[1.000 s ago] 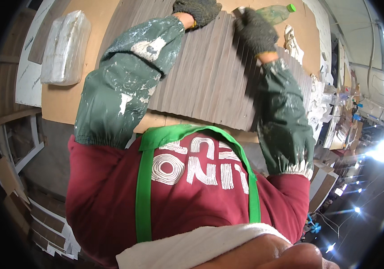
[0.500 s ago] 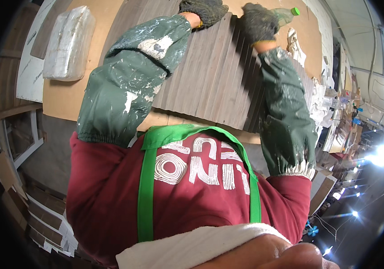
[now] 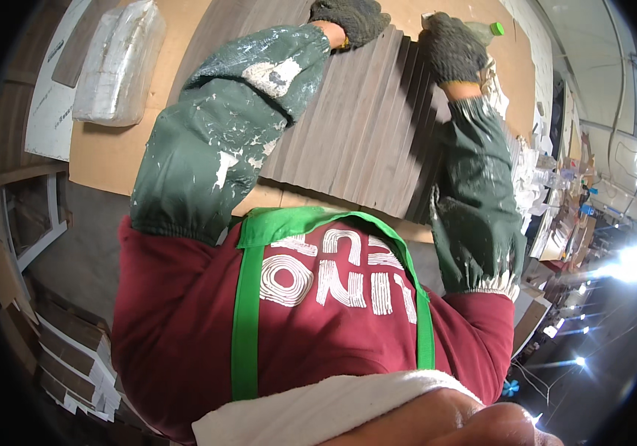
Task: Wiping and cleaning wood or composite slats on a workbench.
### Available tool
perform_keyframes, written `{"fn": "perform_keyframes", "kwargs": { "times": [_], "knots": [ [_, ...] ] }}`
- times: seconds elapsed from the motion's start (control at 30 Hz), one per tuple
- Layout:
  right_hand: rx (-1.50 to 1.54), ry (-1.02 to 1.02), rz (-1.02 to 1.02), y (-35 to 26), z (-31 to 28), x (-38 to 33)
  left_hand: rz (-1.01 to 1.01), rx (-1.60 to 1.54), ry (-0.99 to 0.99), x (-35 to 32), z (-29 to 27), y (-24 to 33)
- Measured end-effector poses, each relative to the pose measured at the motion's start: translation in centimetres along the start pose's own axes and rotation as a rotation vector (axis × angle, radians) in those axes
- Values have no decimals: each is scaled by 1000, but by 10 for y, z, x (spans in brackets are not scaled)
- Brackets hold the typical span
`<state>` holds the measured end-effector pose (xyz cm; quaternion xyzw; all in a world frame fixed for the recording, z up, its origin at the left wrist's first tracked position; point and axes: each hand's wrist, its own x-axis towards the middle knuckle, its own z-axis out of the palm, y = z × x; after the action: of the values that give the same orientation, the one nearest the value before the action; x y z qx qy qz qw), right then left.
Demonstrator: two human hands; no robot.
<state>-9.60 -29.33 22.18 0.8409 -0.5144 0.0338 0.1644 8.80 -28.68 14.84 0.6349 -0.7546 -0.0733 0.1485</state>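
Observation:
A wide grey-brown ribbed panel (image 3: 333, 134), with many parallel grooves, lies before me. My left hand (image 3: 352, 21), in a dark knit glove, rests on its far part, fingers stretched toward the right. Near the panel's far right corner is my right hand (image 3: 452, 48), gloved alike and with curled fingers. A small pale bit shows at its fingertips, too little to name. Behind that hand lies a clear bottle with a green cap (image 3: 497, 29). A crumpled whitish cloth (image 3: 494, 89) sits beside the right wrist, partly hidden.
Brown cardboard (image 3: 103, 167) covers the table under the panel. A plastic-wrapped bundle (image 3: 117, 67) lies at the left, near a white board (image 3: 47, 126). Crumpled white material (image 3: 528, 175) and clutter line the right side. Bright lamps (image 3: 634, 262) shine at far right.
My right hand has shifted slightly right and nearer, and a pale bit now shows at its fingertips. My left hand has moved a little right. The whole view has shifted slightly.

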Motion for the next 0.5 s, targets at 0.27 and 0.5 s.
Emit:
{"fn": "perform_keyframes", "kwargs": {
  "times": [0.27, 0.5],
  "knots": [
    [44, 87, -127, -21, 10, -19, 37, -12, 276, 1, 22, -7],
    [-8, 43, -123, -39, 4, -38, 20, -20, 187, 4, 40, -20]
  ]
}}
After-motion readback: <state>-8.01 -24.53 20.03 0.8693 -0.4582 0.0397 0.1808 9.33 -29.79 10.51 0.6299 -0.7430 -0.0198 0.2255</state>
